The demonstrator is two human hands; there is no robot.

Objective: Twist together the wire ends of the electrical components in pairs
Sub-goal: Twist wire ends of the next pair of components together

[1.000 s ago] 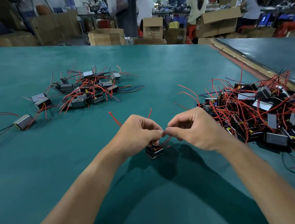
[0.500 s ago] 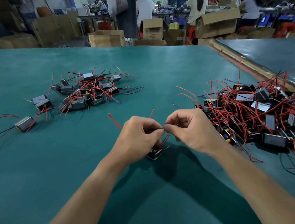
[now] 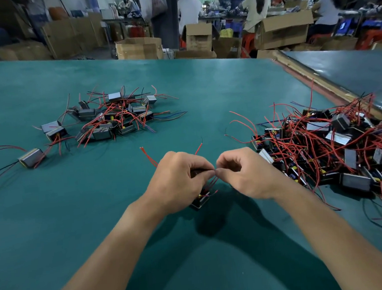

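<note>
Both hands work at table centre. My left hand [image 3: 179, 180] and right hand [image 3: 245, 175] have fingers curled, and thumb and forefinger of each pinch the red wire ends [image 3: 214, 171] where the fingertips meet. I judge this the twisting step, with each hand gripping the leads close to the tips so they can be rolled together.

The component [image 3: 200, 201] in work: one. It sits under my left palm at 6 o'clock of the pinch, touching or just above the green table [image 3: 100, 220]; I cannot tell which.

- Free red leads rising past my left hand at 12 o'clock: two [image 3: 148, 156].
- Spread group [image 3: 112, 119] at 10 o'clock: about a dozen units, probably finished.
- Single unit [image 3: 31, 157] at 9 o'clock: one.
- Tangled heap [image 3: 334, 147] at 3 o'clock: too knotted to count, probably the supply.
</note>
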